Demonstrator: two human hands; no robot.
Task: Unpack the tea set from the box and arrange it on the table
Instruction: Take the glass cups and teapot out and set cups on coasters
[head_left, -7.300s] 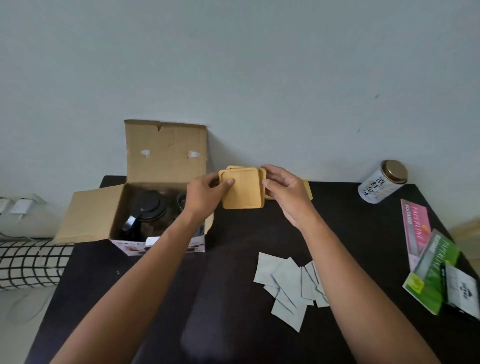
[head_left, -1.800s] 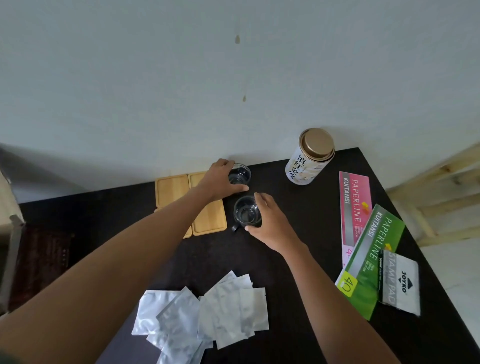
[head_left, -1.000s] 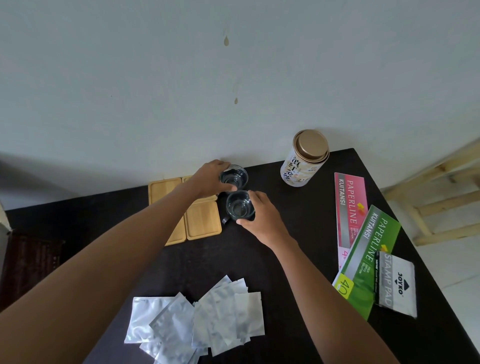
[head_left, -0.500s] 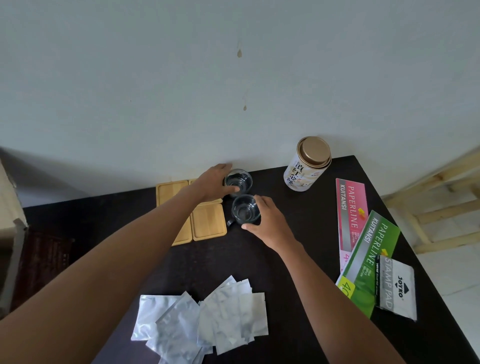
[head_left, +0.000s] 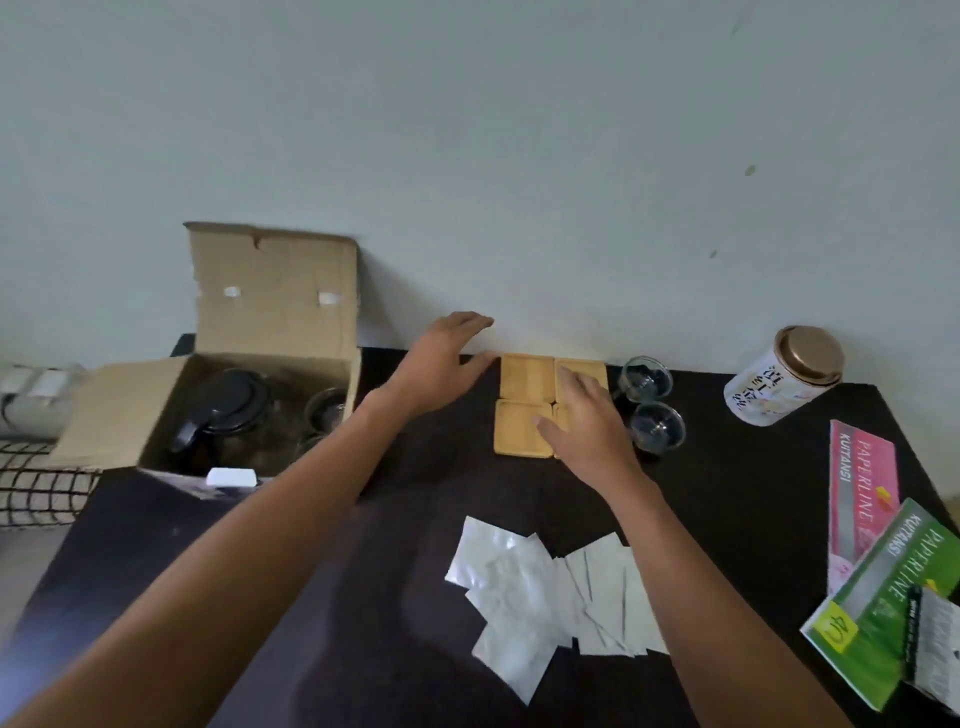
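**A:** Hovering over the desk (head_left: 727, 499), both hands are empty. The left hand (head_left: 441, 358) is spread flat with nothing in it, between the box (head_left: 249, 410) and the wooden coasters (head_left: 524, 405). The right hand (head_left: 587, 421) lies open, palm down, over the coasters nearest the cups.

**B:** So what's out of the box?

**A:** 4 coasters, laid in a square just beside the box's right side, and 2 glass cups (head_left: 652, 410) touching or nearly touching each other, just right of the coasters. They stand on the bare desk, not on the coasters.

**B:** And what's left inside?

**A:** The teapot (head_left: 223, 410) with its dark lid sits in the box, plus at least 1 more glass cup (head_left: 327, 410) at its right. I'd call it about halfway: the pot and remaining cups need lifting out, then the cups probably go onto coasters.
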